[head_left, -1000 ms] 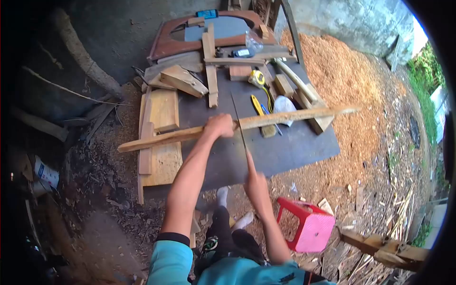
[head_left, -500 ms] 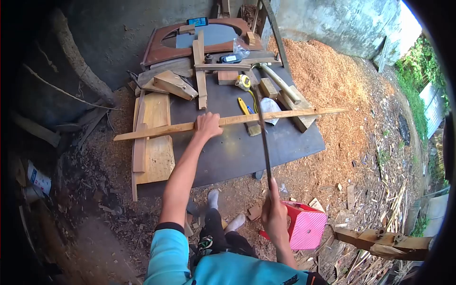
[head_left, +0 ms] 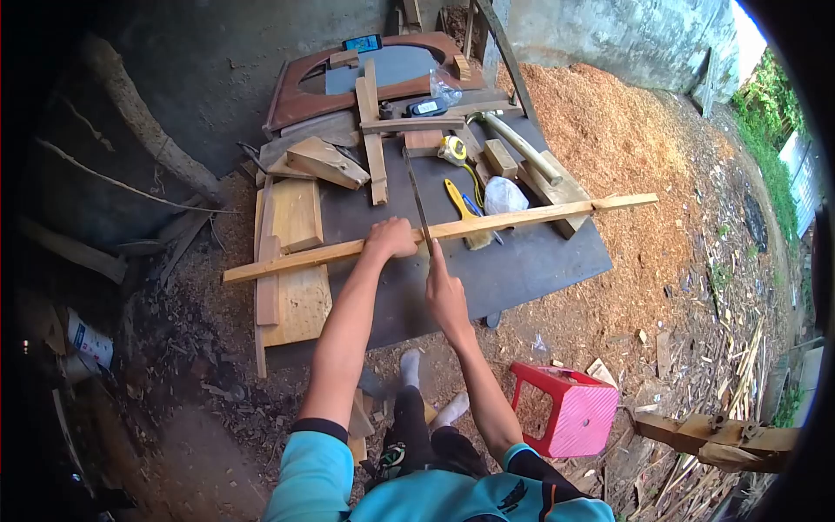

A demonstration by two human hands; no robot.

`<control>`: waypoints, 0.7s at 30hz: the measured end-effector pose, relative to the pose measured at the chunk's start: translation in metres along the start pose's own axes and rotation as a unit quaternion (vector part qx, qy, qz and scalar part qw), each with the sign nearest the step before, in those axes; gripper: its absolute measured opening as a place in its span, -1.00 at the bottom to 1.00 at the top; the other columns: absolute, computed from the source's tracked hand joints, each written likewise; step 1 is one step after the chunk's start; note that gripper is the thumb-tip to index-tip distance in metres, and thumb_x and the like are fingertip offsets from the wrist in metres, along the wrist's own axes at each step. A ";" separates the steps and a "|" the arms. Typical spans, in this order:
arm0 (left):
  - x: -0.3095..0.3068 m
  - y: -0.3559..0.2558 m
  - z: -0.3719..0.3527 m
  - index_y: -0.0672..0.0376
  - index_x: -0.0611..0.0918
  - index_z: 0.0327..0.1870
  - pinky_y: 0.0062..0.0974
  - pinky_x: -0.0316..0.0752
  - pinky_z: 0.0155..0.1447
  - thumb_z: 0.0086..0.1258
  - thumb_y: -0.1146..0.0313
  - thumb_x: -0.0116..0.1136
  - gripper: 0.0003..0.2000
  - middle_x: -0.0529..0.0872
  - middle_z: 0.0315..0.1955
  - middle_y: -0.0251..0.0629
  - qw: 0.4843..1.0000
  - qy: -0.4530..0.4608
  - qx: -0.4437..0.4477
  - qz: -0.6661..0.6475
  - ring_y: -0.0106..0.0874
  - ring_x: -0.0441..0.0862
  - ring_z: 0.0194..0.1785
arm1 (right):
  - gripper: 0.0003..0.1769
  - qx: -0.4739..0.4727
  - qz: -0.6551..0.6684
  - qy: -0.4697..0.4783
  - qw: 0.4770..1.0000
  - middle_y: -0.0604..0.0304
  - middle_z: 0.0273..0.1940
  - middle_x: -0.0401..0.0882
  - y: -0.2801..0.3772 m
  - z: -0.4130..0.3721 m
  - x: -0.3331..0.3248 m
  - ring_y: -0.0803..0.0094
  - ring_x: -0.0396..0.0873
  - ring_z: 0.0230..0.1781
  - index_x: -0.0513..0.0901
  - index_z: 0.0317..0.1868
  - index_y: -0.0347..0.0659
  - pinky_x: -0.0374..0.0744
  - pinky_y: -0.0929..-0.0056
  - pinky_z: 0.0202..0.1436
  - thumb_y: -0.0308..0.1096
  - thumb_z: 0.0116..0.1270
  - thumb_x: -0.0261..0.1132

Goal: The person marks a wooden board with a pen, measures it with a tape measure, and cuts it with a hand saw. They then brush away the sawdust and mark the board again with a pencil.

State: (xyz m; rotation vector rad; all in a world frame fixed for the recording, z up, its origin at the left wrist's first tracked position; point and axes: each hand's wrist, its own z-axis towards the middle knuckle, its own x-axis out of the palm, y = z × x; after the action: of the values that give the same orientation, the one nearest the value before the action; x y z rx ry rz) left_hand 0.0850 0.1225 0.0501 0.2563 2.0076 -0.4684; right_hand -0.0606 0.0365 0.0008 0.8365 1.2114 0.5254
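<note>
A long narrow wooden strip (head_left: 531, 216) lies across the dark tabletop (head_left: 391, 300), its left part over wooden boards and its right end past the table edge. My left hand (head_left: 392, 237) is closed around the strip near its middle. Just right of it, my right hand (head_left: 446, 298) grips a hand saw (head_left: 417, 191), seen almost edge-on, its handle hidden in my fingers. The blade crosses the strip close to my left hand and points away from me. Beyond the strip lie a yellow-handled tool (head_left: 457, 199), a tape measure (head_left: 453, 150) and a clear plastic bag (head_left: 504, 197).
A hammer (head_left: 524, 150) and wood blocks (head_left: 500, 159) lie on the right side. At the back are a brown wooden panel (head_left: 296, 100) and a phone (head_left: 362, 43). A pink stool (head_left: 584, 420) stands at the right, below sawdust (head_left: 600, 139).
My right hand has moved up and left, bringing the saw blade from right of my left hand across the strip beside it. My left hand keeps its hold on the strip.
</note>
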 end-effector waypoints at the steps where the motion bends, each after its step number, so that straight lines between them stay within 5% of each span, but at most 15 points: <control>1: 0.000 -0.001 0.000 0.37 0.63 -0.16 -0.23 0.47 0.12 -0.08 0.29 0.20 -0.58 0.62 -0.10 0.14 1.000 -0.004 0.001 0.000 -0.06 0.58 0.03 | -0.21 -0.001 -0.013 0.003 1.000 -0.22 -0.56 0.51 0.003 0.008 0.002 -0.14 0.52 -0.55 -0.05 0.44 0.03 0.43 -0.05 -0.44 -0.49 0.22 0.04; 6: -0.004 -0.002 -0.005 0.39 0.64 -0.20 -0.21 0.47 0.14 -0.02 0.31 0.20 -0.62 0.62 -0.10 0.15 1.000 0.005 -0.007 -0.017 -0.06 0.57 0.05 | -0.15 0.002 -0.051 -0.014 0.999 -0.20 -0.54 0.53 0.008 0.032 0.018 -0.13 0.52 -0.54 -0.05 0.45 0.01 0.48 -0.05 -0.43 -0.55 0.14 0.05; 12: 0.001 0.006 0.017 0.40 0.64 -0.41 -0.27 0.54 -0.29 -0.02 0.36 0.14 -0.75 0.69 -0.43 0.02 0.997 0.063 -0.016 -0.048 -0.19 0.67 -0.38 | -0.20 0.003 -0.030 0.024 0.999 -0.24 -0.54 0.51 -0.006 -0.086 -0.004 -0.12 0.49 -0.57 -0.02 0.44 -0.11 0.43 0.02 -0.48 -0.58 0.15 0.02; 14: -0.006 0.009 0.026 0.37 0.61 -0.47 -0.34 0.45 -0.44 -0.03 0.34 0.14 -0.77 0.65 -0.54 -0.07 0.991 0.118 -0.012 -0.055 -0.31 0.58 -0.53 | -0.13 0.011 -0.042 0.035 0.998 -0.21 -0.51 0.53 -0.003 -0.093 -0.006 -0.11 0.52 -0.54 -0.04 0.45 -0.03 0.47 -0.01 -0.44 -0.60 0.10 0.05; 18: -0.008 0.015 0.032 0.30 0.56 -0.54 -0.45 0.29 -0.60 -0.05 0.33 0.20 -0.81 0.51 -0.69 -0.29 0.971 0.208 0.009 -0.116 -0.48 0.39 -0.68 | -0.13 0.015 -0.047 0.036 0.998 -0.29 -0.32 0.56 0.015 0.012 0.002 -0.11 0.54 -0.51 -0.03 0.45 -0.02 0.48 0.01 -0.40 -0.64 0.10 0.02; 21: -0.003 0.015 0.034 0.27 0.54 -0.55 -0.47 0.26 -0.62 -0.05 0.35 0.20 -0.83 0.47 -0.72 -0.34 0.965 0.224 0.017 -0.135 -0.50 0.35 -0.70 | -0.17 0.004 -0.018 0.024 1.000 -0.24 -0.46 0.53 0.015 -0.049 -0.015 -0.12 0.51 -0.54 -0.01 0.44 -0.09 0.45 0.02 -0.42 -0.65 0.12 0.01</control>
State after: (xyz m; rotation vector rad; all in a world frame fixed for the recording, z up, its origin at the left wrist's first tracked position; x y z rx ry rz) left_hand 0.1193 0.1218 0.0354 0.1151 2.4949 -0.6624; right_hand -0.1109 0.0480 0.0158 0.8126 1.2711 0.5141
